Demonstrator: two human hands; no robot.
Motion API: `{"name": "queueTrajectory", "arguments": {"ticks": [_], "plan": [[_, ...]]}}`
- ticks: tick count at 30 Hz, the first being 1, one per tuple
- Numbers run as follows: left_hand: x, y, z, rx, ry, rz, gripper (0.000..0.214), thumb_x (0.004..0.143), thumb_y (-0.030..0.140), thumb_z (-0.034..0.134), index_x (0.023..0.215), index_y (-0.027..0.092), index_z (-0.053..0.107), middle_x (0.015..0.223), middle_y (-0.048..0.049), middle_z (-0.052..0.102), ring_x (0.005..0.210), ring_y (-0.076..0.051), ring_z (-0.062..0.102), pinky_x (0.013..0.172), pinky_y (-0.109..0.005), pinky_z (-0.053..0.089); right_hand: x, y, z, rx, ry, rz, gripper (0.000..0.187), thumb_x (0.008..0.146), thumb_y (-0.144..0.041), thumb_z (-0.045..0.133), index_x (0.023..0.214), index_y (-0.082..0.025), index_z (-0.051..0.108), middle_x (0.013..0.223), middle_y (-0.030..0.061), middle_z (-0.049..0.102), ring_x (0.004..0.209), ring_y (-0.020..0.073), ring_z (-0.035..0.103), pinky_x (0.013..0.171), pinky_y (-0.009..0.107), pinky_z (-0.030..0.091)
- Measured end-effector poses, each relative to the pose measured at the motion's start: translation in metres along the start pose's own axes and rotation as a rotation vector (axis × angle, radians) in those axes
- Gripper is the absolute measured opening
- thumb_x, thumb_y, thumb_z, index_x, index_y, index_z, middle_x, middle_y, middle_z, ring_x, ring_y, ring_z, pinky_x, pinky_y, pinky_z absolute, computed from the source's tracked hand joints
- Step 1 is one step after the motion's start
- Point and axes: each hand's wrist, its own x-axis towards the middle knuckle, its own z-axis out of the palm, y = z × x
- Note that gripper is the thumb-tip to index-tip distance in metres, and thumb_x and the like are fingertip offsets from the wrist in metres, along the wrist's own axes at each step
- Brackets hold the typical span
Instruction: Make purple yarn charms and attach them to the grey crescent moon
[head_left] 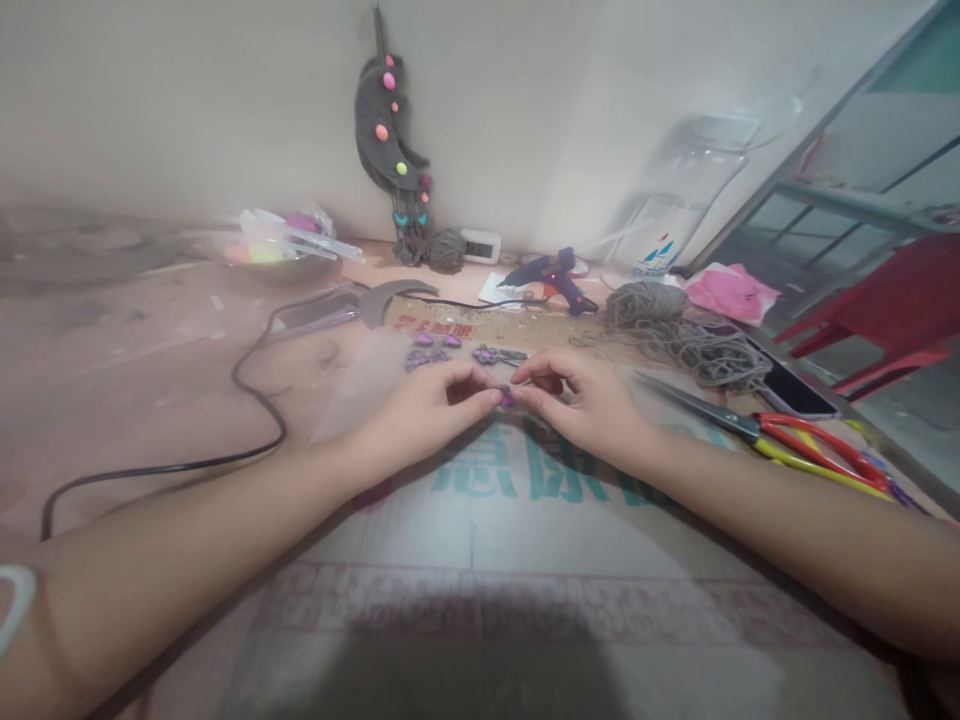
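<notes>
My left hand [427,410] and my right hand [589,400] meet at the middle of a flattened cardboard sheet [480,520] on the floor. Both pinch a small purple craft piece [508,399] between their fingertips. Just beyond the hands lie several similar purple pieces [431,350], some near a small grey bit [499,354]. The pinched piece is mostly hidden by my fingers.
Scissors with red and yellow handles [795,440] lie at the right, beside grey yarn [675,325] and a phone [795,390]. A blue glue gun [551,275] stands behind, its black cable [255,400] looping left. A grey crescent hanging [390,140] leans on the wall. A red chair [885,320] is at the far right.
</notes>
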Motion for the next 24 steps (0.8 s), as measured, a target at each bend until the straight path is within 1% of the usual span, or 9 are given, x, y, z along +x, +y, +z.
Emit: {"name": "queueTrajectory", "arguments": {"ticks": [3, 5, 8, 10, 13, 15, 17, 19, 24], "plan": [[-0.0003, 0.0003, 0.0001, 0.003, 0.004, 0.004, 0.022, 0.088, 0.037, 0.059, 0.089, 0.018, 0.068, 0.086, -0.0017, 0.070, 0.078, -0.016, 0.061, 0.072, -0.029, 0.044, -0.0004, -0.0022, -0.0011, 0.008, -0.012, 0.000, 0.007, 0.087, -0.025, 0.066, 0.088, -0.019, 0.065, 0.067, -0.0022, 0.059, 0.062, 0.0120, 0.053, 0.060, 0.024, 0.042], [-0.0003, -0.0007, 0.0004, -0.002, 0.007, 0.013, 0.021, 0.089, 0.036, 0.059, 0.088, 0.018, 0.068, 0.086, -0.0016, 0.070, 0.078, -0.016, 0.061, 0.073, -0.029, 0.044, -0.0011, -0.0037, -0.0024, 0.010, -0.017, -0.016, 0.008, 0.090, -0.025, 0.061, 0.093, -0.019, 0.063, 0.070, -0.0013, 0.060, 0.063, 0.0125, 0.055, 0.061, 0.025, 0.043], [0.0001, -0.0030, 0.0006, -0.026, 0.010, 0.014, 0.020, 0.089, 0.036, 0.059, 0.088, 0.018, 0.068, 0.088, -0.0018, 0.071, 0.079, -0.016, 0.061, 0.074, -0.030, 0.045, -0.0031, -0.0047, -0.0041, 0.012, -0.016, -0.069, 0.011, 0.091, -0.023, 0.055, 0.101, -0.018, 0.060, 0.077, 0.0009, 0.063, 0.068, 0.0136, 0.058, 0.064, 0.026, 0.046], [0.0002, -0.0035, 0.0003, -0.038, 0.010, 0.018, 0.021, 0.089, 0.037, 0.059, 0.089, 0.018, 0.068, 0.089, -0.0022, 0.071, 0.081, -0.017, 0.061, 0.075, -0.030, 0.045, -0.0043, -0.0045, -0.0045, 0.005, -0.015, -0.110, 0.014, 0.090, -0.020, 0.055, 0.103, -0.019, 0.057, 0.081, 0.0017, 0.064, 0.070, 0.0140, 0.059, 0.065, 0.027, 0.048], [0.0002, -0.0022, -0.0003, -0.050, 0.015, 0.022, 0.021, 0.089, 0.037, 0.059, 0.088, 0.017, 0.068, 0.088, -0.0025, 0.071, 0.080, -0.017, 0.061, 0.075, -0.030, 0.045, -0.0051, -0.0035, -0.0043, -0.027, -0.010, -0.163, 0.013, 0.089, -0.017, 0.055, 0.102, -0.020, 0.057, 0.081, 0.0013, 0.065, 0.068, 0.0134, 0.059, 0.064, 0.026, 0.047], [0.0003, -0.0013, -0.0004, -0.058, 0.018, 0.012, 0.022, 0.088, 0.037, 0.060, 0.086, 0.017, 0.068, 0.086, -0.0021, 0.070, 0.078, -0.016, 0.061, 0.074, -0.029, 0.046, -0.0050, -0.0028, -0.0042, -0.051, -0.019, -0.186, 0.010, 0.089, -0.014, 0.053, 0.096, -0.020, 0.058, 0.081, 0.0014, 0.066, 0.068, 0.0134, 0.059, 0.064, 0.026, 0.046], [0.0008, -0.0013, -0.0001, -0.061, 0.017, 0.003, 0.022, 0.088, 0.038, 0.060, 0.086, 0.017, 0.067, 0.084, -0.0018, 0.069, 0.076, -0.016, 0.061, 0.072, -0.029, 0.046, -0.0045, -0.0025, -0.0044, -0.066, -0.034, -0.201, 0.012, 0.089, -0.012, 0.051, 0.091, -0.021, 0.058, 0.080, 0.0019, 0.067, 0.070, 0.0142, 0.060, 0.065, 0.026, 0.046], [0.0014, -0.0018, 0.0004, -0.066, 0.018, 0.001, 0.022, 0.088, 0.038, 0.060, 0.087, 0.017, 0.068, 0.085, -0.0020, 0.070, 0.076, -0.016, 0.061, 0.072, -0.029, 0.046, -0.0039, -0.0025, -0.0045, -0.074, -0.042, -0.201, 0.012, 0.089, -0.013, 0.051, 0.088, -0.021, 0.059, 0.081, 0.0024, 0.068, 0.071, 0.0152, 0.061, 0.066, 0.027, 0.047], [0.0015, -0.0024, 0.0002, -0.079, 0.015, -0.021, 0.023, 0.087, 0.038, 0.061, 0.087, 0.017, 0.068, 0.084, -0.0026, 0.070, 0.076, -0.016, 0.061, 0.070, -0.028, 0.046, -0.0027, -0.0049, -0.0044, -0.082, -0.023, -0.159, 0.008, 0.091, -0.018, 0.057, 0.093, -0.021, 0.063, 0.084, 0.0031, 0.072, 0.071, 0.0156, 0.064, 0.066, 0.028, 0.049]]}}
